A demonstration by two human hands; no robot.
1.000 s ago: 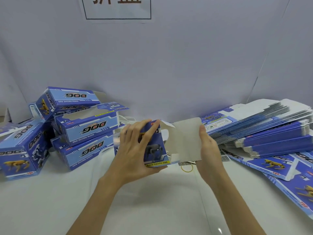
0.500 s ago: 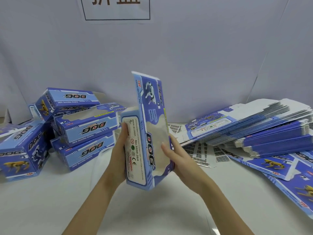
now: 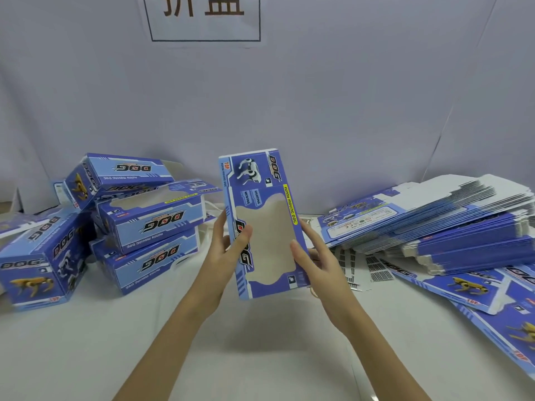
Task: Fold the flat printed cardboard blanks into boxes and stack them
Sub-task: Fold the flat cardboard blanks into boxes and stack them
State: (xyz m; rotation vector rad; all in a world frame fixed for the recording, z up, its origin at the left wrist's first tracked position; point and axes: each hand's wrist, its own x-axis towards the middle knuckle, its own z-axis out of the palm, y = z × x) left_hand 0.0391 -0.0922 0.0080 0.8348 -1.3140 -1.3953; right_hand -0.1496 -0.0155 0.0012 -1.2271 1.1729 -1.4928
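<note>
**Another box takes shape, a thick pile of blanks still waiting**

On a white table [image 3: 260,357], well to the right of the grip, a deep stack of flat blanks [image 3: 451,227] fans out, with more loose blanks [image 3: 492,296] spread in front of it, a sign that most of the work remains. To the left of the grip sits a leaning heap of finished boxes [image 3: 136,224], several already folded and piled. Between the two, a person holds one blue printed box [image 3: 265,224] upright above the table, its window panel facing the camera. The left hand [image 3: 224,250] grasps its left edge, thumb across the front; the right hand [image 3: 315,261] clasps the right edge, thumb on the window's rim. The box looks formed; whether its end flaps are tucked cannot be told. Just right of the grip, small barcode sheets [image 3: 364,264] lie on the table.
</note>
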